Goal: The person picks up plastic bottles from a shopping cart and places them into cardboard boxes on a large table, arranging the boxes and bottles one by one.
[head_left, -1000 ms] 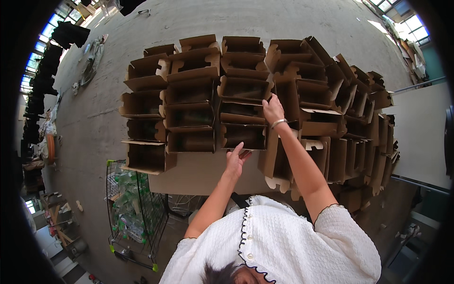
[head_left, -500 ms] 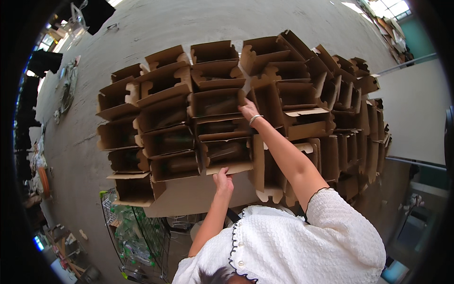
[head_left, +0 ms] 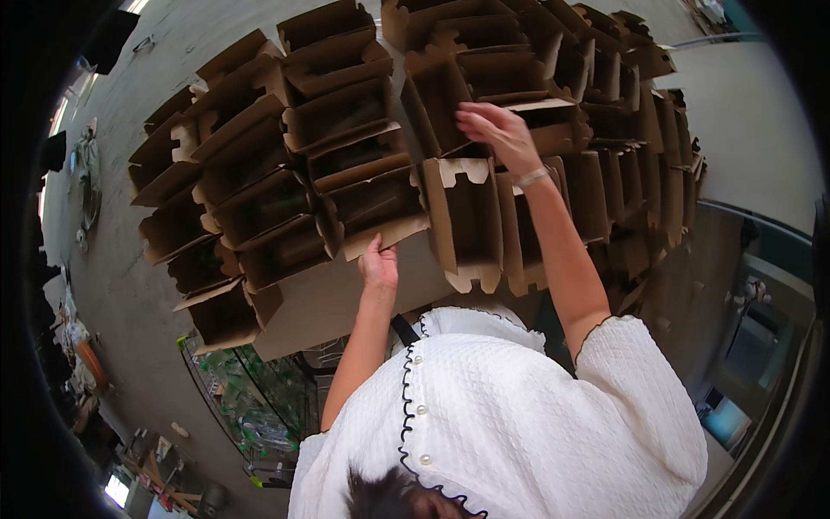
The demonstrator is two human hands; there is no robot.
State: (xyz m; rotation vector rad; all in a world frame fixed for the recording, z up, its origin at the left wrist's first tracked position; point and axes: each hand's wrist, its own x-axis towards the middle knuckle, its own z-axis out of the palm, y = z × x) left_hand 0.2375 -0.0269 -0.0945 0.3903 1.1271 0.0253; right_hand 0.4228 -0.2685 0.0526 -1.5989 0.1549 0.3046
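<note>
Many open brown cardboard boxes stand packed in rows on a table (head_left: 324,311). My left hand (head_left: 379,266) grips the near flap of one cardboard box (head_left: 380,201) at the front of the middle row, thumb on top of the edge. To the right and farther off, my right hand (head_left: 501,137) hovers over the boxes, fingers stretched out and holding nothing. It is nearest an open box (head_left: 435,104); whether it touches the rim I cannot tell. Beside the gripped box, another box (head_left: 471,216) opens upward with notched flaps. The insides of most boxes are dark.
A black wire basket (head_left: 229,402) with green and clear plastic bottles stands at the front left below the table. A pale board (head_left: 743,147) rises on the right. Grey concrete floor (head_left: 143,285) lies on the left, with clutter along its far side.
My right hand has come away from the middle boxes and moved right, its fingers straightening. My left hand keeps its grip on the flap. The whole view has shifted, so the boxes sit higher.
</note>
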